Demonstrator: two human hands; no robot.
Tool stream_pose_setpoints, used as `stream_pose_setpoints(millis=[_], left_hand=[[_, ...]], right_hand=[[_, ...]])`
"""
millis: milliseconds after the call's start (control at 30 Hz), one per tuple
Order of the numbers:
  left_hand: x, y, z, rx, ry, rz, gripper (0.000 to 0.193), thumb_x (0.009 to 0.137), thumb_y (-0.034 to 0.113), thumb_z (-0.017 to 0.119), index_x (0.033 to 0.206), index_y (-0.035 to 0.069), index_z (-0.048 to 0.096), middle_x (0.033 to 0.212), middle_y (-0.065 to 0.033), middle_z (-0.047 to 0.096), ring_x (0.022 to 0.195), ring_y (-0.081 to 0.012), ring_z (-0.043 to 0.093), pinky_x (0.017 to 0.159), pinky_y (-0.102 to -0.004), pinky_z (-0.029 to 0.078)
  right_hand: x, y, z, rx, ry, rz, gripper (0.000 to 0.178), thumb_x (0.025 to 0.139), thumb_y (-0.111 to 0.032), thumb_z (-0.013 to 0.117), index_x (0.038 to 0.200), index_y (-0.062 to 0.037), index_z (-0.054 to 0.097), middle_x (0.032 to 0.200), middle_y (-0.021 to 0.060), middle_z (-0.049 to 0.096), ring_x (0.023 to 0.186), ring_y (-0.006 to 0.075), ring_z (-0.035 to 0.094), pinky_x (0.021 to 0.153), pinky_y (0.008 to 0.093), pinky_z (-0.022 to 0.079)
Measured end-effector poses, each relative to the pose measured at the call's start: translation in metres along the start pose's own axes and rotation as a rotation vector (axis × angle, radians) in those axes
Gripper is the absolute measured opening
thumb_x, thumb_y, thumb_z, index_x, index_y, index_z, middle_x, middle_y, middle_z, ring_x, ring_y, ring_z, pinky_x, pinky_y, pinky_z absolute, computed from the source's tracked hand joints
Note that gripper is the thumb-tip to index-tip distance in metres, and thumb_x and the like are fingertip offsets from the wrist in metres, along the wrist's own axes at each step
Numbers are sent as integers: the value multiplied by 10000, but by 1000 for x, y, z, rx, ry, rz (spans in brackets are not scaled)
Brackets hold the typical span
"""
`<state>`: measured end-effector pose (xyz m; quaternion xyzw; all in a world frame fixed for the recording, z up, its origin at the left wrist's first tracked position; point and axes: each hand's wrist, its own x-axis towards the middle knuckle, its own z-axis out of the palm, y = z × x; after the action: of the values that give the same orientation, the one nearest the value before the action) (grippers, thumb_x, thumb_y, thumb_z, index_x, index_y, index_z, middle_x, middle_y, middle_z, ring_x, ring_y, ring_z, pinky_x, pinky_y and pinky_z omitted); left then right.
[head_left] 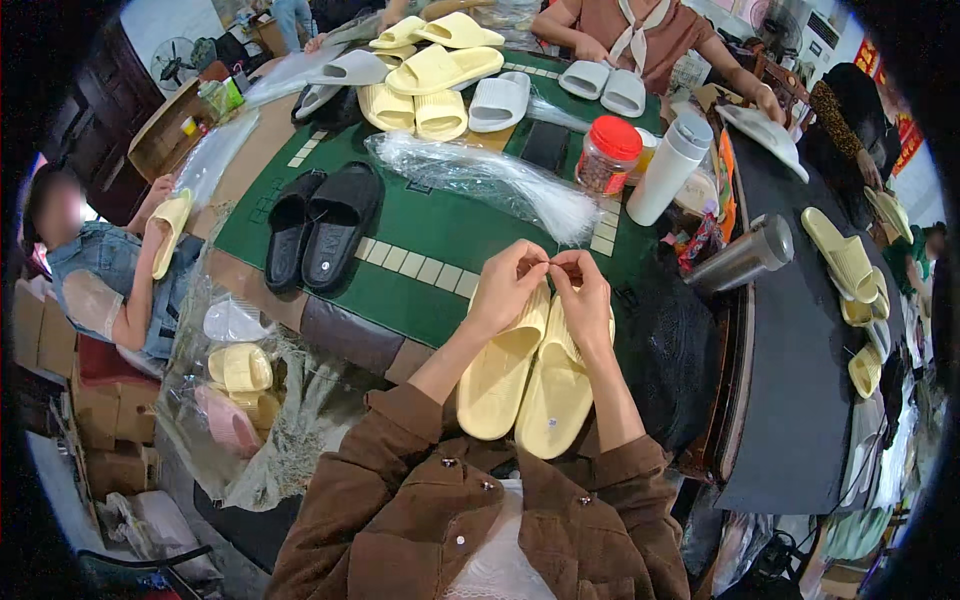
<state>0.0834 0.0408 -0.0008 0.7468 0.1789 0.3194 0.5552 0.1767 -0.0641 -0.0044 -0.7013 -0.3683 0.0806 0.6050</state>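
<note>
My left hand (508, 285) and my right hand (584, 300) meet fingertip to fingertip over a pair of pale yellow slippers. Both are closed in a pinch; whatever lies between the fingers is too small to make out. Below them, the left yellow slipper (490, 392) and the right yellow slipper (556, 402) lie side by side with heels toward me, their straps partly hidden by my hands. Just beyond my fingers lies a bundle of clear plastic strips (545, 205) in a wrapper. To the left, a pair of black slippers (342, 225) rests on the green table (410, 310).
Yellow slippers (445, 68) and grey slippers (500, 102) are heaped at the back. A red-lidded jar (603, 165), white bottle (672, 168) and steel tumbler (742, 256) stand at right. A bag of slippers (240, 368) hangs at left. Co-workers handle slippers around the table.
</note>
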Motion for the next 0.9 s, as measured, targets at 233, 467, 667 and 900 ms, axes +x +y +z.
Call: stream_pose_setpoints(millis=[233, 467, 667, 900], left_hand=[[1, -7, -1, 45, 4, 26, 95, 891, 54, 646, 955, -15, 630, 844, -56, 663, 754, -110, 609, 694, -275, 502], [1, -7, 0, 48, 0, 27, 106, 885, 57, 653, 957, -19, 633, 856, -64, 663, 752, -118, 616, 686, -272, 499], [0, -7, 0, 119, -24, 64, 115, 866, 51, 666, 959, -12, 642, 864, -67, 655, 750, -128, 614, 664, -274, 490], [-1, -8, -2, 174, 11, 54, 148, 863, 48, 659, 1003, 1, 645, 891, -77, 649, 781, -161, 630, 681, -293, 495]], right_hand=[[0, -3, 1, -4, 4, -8, 110, 877, -34, 644, 979, 3, 624, 852, 86, 656, 739, 147, 619, 693, 285, 497], [0, -3, 0, 44, -14, 14, 109, 882, -45, 644, 977, 9, 640, 879, 76, 657, 758, 127, 611, 700, 274, 493], [0, 0, -1, 85, 28, 59, 78, 887, -55, 644, 930, 8, 624, 852, 55, 630, 742, 115, 585, 685, 270, 485], [0, -6, -5, 46, 126, 60, 87, 907, -73, 631, 955, -5, 608, 895, 43, 617, 778, 109, 573, 668, 265, 469]])
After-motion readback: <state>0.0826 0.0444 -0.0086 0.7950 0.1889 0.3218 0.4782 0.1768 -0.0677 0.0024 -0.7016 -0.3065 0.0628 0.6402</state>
